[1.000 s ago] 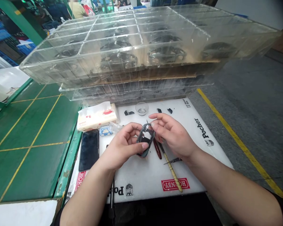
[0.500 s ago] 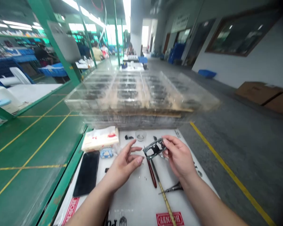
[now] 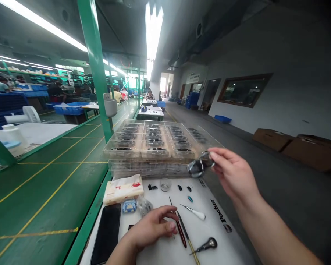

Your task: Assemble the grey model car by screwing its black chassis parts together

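Right hand [image 3: 234,175] is up off the mat, fingertips pinching a dark open plastic frame [image 3: 199,166] by one edge. Frame sits tilted at 2 o'clock from the left hand, in front of the stack of clear trays [image 3: 121,156]. Left hand [image 3: 151,228] is low on the white mat [image 3: 209,209], fingers loosely curled, holding nothing, tips just beside a red-handled tool [image 3: 180,232]. Versus earlier: frame was lower, just above the mat; left fingers were spread wider.

Bright fluorescent tubes [image 3: 153,33] (edges warped)
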Demonstrator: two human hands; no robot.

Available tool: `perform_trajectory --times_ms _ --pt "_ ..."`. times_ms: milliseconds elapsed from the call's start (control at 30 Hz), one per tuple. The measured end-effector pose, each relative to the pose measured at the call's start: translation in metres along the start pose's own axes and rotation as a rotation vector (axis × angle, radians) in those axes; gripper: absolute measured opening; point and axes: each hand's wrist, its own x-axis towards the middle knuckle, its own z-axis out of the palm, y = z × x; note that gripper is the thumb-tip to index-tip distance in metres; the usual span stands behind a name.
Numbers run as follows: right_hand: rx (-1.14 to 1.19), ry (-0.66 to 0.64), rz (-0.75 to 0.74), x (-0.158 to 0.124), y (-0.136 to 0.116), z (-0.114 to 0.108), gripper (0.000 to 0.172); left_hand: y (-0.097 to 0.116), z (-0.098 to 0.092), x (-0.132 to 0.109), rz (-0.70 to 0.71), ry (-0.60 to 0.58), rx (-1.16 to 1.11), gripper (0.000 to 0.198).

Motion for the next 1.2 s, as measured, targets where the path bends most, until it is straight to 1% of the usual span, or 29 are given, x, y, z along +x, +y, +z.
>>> perform_trajectory --times_ms 100,167,200,267,367,433,500,533,633,767,867,933,1033,1200 --pt "-0.040 0.082 -0.080 0.041 -0.033 -0.001 0.042 -0.003 -0.003 0.002 0.007 -0.047 0.008 0.096" --pt "-0.071 0.108 -0.114 0.064 -0.046 0.005 0.037 -0.005 -0.005 0.003 0.009 -0.092 0.007 0.093" --pt "-0.092 0.099 -0.122 0.072 -0.050 0.012 0.035 -0.006 -0.006 0.004 0.009 -0.111 0.002 0.092" --pt "-0.147 0.035 -0.125 0.082 -0.054 0.032 0.031 -0.008 -0.008 0.006 0.008 -0.134 -0.011 0.094" --pt "-0.244 -0.090 -0.134 0.088 -0.058 0.068 0.022 -0.010 -0.012 0.008 0.014 -0.144 -0.030 0.097" --pt "-0.308 -0.134 -0.155 0.094 -0.062 0.087 0.018 -0.010 -0.015 0.008 0.024 -0.143 -0.040 0.098" --pt "-0.380 -0.141 -0.169 0.108 -0.068 0.098 0.014 -0.010 -0.017 0.008 0.033 -0.145 -0.046 0.097" --pt "-0.424 -0.132 -0.170 0.118 -0.072 0.100 0.012 -0.010 -0.018 0.008 0.037 -0.148 -0.047 0.097" --pt "-0.602 -0.073 -0.152 0.151 -0.083 0.092 0.014 -0.009 -0.019 0.007 0.044 -0.163 -0.044 0.099" --pt "-0.869 0.011 -0.102 0.189 -0.095 0.060 0.037 -0.008 -0.019 0.007 0.048 -0.175 -0.031 0.098" --pt "-1.026 0.031 -0.060 0.207 -0.099 0.037 0.044 -0.007 -0.019 0.007 0.048 -0.178 -0.023 0.098" --pt "-1.101 0.021 -0.032 0.215 -0.099 0.026 0.044 -0.007 -0.020 0.007 0.044 -0.175 -0.021 0.098" --pt "-1.170 -0.022 0.012 0.223 -0.096 0.016 0.043 -0.008 -0.022 0.008 0.032 -0.175 -0.011 0.097" --pt "-1.192 -0.147 0.084 0.226 -0.090 0.006 0.044 -0.010 -0.026 0.010 0.002 -0.167 0.003 0.098"
